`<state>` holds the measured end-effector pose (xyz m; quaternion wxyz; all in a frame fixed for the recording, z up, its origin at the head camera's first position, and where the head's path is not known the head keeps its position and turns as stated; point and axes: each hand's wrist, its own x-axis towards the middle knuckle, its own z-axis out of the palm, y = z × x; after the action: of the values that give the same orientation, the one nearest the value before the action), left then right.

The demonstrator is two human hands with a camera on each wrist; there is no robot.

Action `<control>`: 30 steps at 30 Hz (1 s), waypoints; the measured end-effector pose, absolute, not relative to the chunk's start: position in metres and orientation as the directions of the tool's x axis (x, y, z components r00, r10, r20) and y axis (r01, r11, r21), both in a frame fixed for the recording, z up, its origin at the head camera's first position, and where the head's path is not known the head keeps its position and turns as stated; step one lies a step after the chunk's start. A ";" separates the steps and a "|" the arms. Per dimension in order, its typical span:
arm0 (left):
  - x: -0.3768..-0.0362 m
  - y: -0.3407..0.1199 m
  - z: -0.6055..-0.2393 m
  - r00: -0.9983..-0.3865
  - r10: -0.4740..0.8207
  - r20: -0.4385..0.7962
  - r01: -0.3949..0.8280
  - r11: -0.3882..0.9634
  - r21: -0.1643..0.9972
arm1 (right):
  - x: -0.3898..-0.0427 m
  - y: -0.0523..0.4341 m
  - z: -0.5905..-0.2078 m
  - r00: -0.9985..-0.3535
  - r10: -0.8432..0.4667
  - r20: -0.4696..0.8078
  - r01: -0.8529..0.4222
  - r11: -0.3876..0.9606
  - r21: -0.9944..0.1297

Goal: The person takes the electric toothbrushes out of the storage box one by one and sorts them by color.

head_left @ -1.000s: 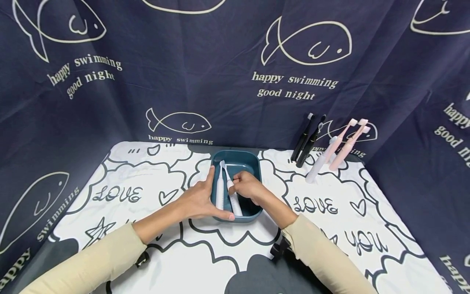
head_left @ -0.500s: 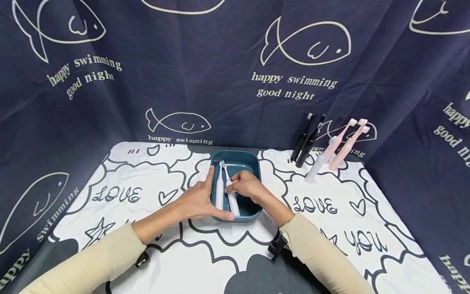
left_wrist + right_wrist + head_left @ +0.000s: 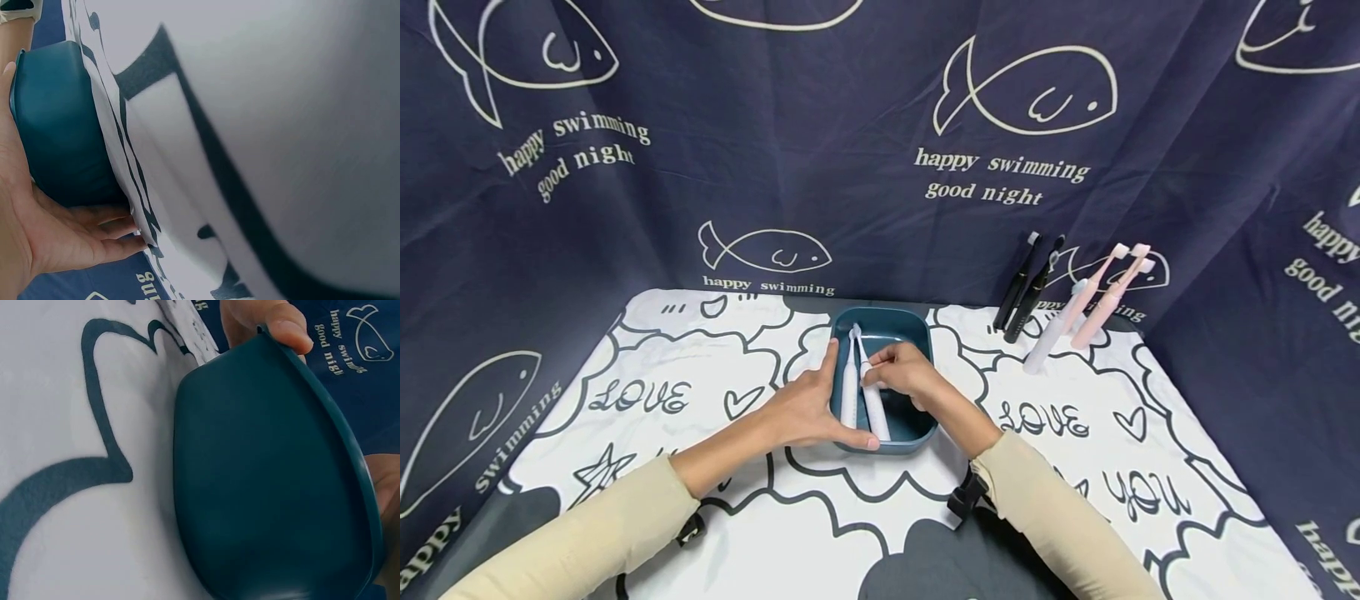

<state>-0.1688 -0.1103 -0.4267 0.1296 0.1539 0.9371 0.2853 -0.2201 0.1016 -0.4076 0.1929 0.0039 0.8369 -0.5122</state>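
Your left hand (image 3: 805, 408) braces the teal tray (image 3: 917, 329) at its left wall: the thumb runs along the near rim, the index finger points up the left edge, and the other fingers lie straight against the outside, as the left wrist view shows. That hold looks meant to keep the tray from sliding on the printed cloth (image 3: 700, 500).

Your right hand (image 3: 904, 375) sits inside the tray, its fingers curled onto the upper part of the right white toothbrush (image 3: 876, 408); it seems to be pinching it. A second white toothbrush (image 3: 848, 392) lies just beside it, touching or nearly so, both heads toward the far wall.

The tray stands at the middle of the cloth's far edge. At the far right corner, two black toothbrushes (image 3: 1022, 292) and pink ones (image 3: 1101, 304) lean against the dark backdrop (image 3: 850, 125).
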 end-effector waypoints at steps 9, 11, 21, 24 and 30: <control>-0.170 -0.110 -0.427 -0.919 0.360 -0.163 0.210 0.794 0.571 | -0.225 0.103 -0.409 -0.938 -0.182 -0.295 0.230 0.312 -0.922; -0.170 -0.110 -0.427 -0.919 0.359 -0.161 0.210 0.794 0.571 | -0.225 0.104 -0.408 -0.941 -0.189 -0.280 0.221 0.285 -0.933; -0.170 -0.110 -0.428 -0.920 0.365 -0.143 0.218 0.780 0.586 | -0.230 0.106 -0.406 -0.951 -0.189 -0.244 0.212 0.175 -0.961; -0.170 -0.110 -0.428 -0.919 0.367 -0.143 0.218 0.777 0.591 | -0.231 0.108 -0.405 -0.957 -0.178 -0.231 0.205 0.151 -0.967; -0.168 -0.109 -0.426 -0.921 0.360 -0.151 0.209 0.781 0.589 | -0.231 0.114 -0.396 -0.966 -0.165 -0.198 0.185 0.091 -0.979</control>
<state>-0.1683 -0.1089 -0.4262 0.1284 0.1522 0.9347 0.2942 -0.2312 0.1139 -0.3964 0.1297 0.0067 0.7269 -0.6743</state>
